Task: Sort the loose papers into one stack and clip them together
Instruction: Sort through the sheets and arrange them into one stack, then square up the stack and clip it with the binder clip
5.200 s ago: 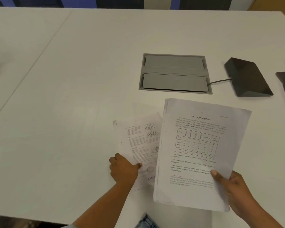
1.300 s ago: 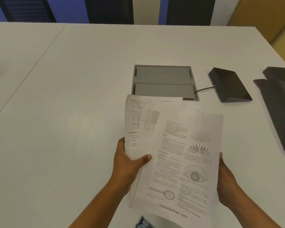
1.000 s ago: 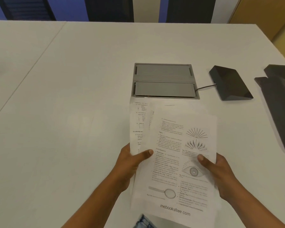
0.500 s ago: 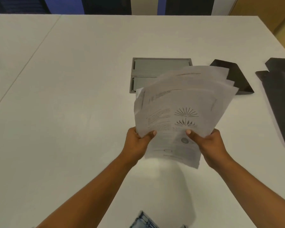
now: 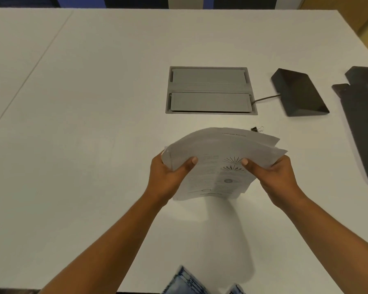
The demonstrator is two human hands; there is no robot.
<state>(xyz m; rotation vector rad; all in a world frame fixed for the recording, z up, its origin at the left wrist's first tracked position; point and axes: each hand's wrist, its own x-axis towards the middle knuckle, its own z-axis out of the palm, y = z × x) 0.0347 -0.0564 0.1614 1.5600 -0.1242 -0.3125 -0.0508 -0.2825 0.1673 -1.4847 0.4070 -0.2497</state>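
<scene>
I hold a bundle of printed papers (image 5: pixel 217 153) upright above the white table (image 5: pixel 94 145), with its lower edge down near the tabletop. My left hand (image 5: pixel 168 177) grips the bundle's left side, thumb on the front sheet. My right hand (image 5: pixel 274 177) grips the right side the same way. The sheets fan unevenly at the top right, and the tops curve away from me. A small black binder clip (image 5: pixel 257 129) lies on the table just beyond the papers' top right corner.
A grey recessed cable box (image 5: pixel 209 90) sits in the table beyond the papers. A black wedge-shaped device (image 5: pixel 299 92) with a cable lies to its right. Dark flat panels (image 5: pixel 365 124) lie at the right edge. Blue denim shows at the bottom.
The papers went from lying spread in my hands to standing on edge, both hands now at their sides. The bundle has dropped lower, and the binder clip behind it has come into view.
</scene>
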